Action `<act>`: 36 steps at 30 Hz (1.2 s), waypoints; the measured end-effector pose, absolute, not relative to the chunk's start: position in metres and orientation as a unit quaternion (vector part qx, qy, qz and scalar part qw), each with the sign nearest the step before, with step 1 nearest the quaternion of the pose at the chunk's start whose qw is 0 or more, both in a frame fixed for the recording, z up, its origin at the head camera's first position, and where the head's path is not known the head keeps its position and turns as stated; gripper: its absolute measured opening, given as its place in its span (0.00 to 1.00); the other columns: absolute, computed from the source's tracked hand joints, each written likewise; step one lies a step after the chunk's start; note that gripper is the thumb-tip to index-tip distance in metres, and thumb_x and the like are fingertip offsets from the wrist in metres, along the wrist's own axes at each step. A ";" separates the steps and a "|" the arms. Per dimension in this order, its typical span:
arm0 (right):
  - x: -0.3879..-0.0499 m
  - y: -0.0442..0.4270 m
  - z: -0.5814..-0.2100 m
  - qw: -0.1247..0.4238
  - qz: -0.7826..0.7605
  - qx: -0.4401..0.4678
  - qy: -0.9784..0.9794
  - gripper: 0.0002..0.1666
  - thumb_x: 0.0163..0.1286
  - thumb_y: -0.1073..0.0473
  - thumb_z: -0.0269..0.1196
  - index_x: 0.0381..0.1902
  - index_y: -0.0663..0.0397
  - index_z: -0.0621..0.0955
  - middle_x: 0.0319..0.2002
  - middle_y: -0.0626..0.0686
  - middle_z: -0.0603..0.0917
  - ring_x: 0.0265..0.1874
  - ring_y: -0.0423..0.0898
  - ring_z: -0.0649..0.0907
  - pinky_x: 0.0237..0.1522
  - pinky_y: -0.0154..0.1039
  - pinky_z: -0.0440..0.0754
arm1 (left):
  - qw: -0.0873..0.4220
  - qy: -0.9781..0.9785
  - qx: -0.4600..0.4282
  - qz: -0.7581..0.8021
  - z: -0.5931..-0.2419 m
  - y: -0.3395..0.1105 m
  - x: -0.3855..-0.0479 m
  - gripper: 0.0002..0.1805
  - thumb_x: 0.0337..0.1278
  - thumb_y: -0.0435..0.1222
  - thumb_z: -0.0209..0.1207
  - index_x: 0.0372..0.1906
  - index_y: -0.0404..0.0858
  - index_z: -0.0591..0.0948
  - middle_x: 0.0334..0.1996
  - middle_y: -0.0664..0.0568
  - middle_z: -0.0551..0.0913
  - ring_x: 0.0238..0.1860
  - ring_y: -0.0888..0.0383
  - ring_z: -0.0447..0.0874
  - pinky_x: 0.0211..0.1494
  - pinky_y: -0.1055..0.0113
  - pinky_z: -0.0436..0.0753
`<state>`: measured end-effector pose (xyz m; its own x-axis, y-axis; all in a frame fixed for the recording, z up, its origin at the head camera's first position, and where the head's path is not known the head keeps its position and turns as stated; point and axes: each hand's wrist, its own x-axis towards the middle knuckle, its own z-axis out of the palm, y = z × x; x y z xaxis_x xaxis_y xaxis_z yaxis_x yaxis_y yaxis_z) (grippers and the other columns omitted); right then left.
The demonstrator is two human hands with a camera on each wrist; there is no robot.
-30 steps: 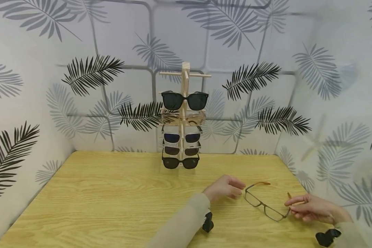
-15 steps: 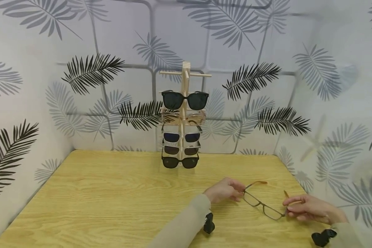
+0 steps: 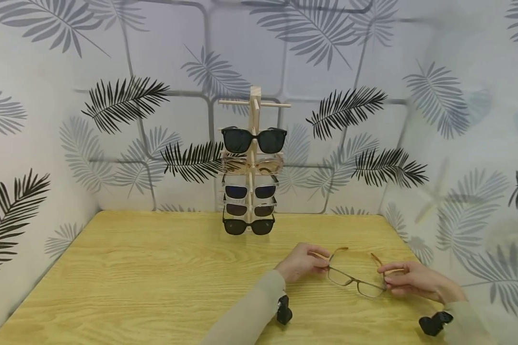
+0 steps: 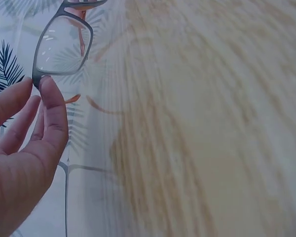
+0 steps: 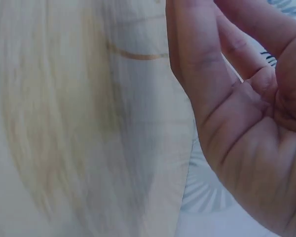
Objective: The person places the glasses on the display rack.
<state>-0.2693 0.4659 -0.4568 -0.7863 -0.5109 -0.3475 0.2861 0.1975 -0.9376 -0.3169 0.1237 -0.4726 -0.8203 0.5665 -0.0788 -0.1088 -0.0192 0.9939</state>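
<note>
A pair of thin-rimmed eyeglasses (image 3: 353, 281) with clear lenses and orange-brown temple tips is held just over the table's right side, temples unfolded toward the back wall. My left hand (image 3: 302, 262) pinches its left corner. In the left wrist view, thumb and fingertips meet on that dark hinge corner of the eyeglasses (image 4: 64, 47). At the other end my right hand (image 3: 418, 280) grips the right corner by the temple. The right wrist view shows the curled right hand (image 5: 256, 118), but its fingertips and the eyeglasses between them are cut off.
At the table's back stands a wooden glasses rack (image 3: 254, 115) bearing several pairs, with black sunglasses (image 3: 237, 141) uppermost and another black pair (image 3: 235, 226) lowest. Its top crossbar (image 3: 276, 104) carries no glasses. Leaf-patterned walls border the wood-grain table (image 3: 134, 278).
My left hand has closed on the left corner of the eyeglasses. Both hands have shifted left with them, and the frame has turned to face me more squarely.
</note>
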 end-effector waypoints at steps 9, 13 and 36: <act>-0.279 0.442 -0.446 0.269 -0.652 -0.079 0.704 0.22 0.74 0.65 0.57 0.64 0.53 0.75 0.50 0.51 0.85 0.50 0.44 0.85 0.51 0.38 0.84 | 0.248 0.650 0.155 0.701 -0.465 0.116 -0.320 0.18 0.59 0.24 0.61 0.55 0.35 0.82 0.46 0.31 0.84 0.32 0.59 0.85 0.45 0.60 0.87; -0.281 0.433 -0.440 0.237 -0.652 -0.080 0.716 0.22 0.74 0.64 0.58 0.64 0.50 0.75 0.50 0.47 0.85 0.50 0.42 0.85 0.50 0.36 0.84 | 0.255 0.642 0.159 0.705 -0.462 0.110 -0.326 0.19 0.60 0.23 0.60 0.55 0.37 0.82 0.48 0.31 0.83 0.30 0.60 0.83 0.43 0.63 0.87; -0.287 0.389 -0.413 0.205 -0.707 -0.094 0.670 0.20 0.73 0.67 0.57 0.60 0.47 0.79 0.48 0.46 0.86 0.49 0.41 0.85 0.52 0.35 0.83 | 0.235 0.639 0.166 0.714 -0.430 0.066 -0.338 0.18 0.61 0.24 0.60 0.56 0.31 0.81 0.42 0.45 0.84 0.35 0.60 0.85 0.45 0.66 0.86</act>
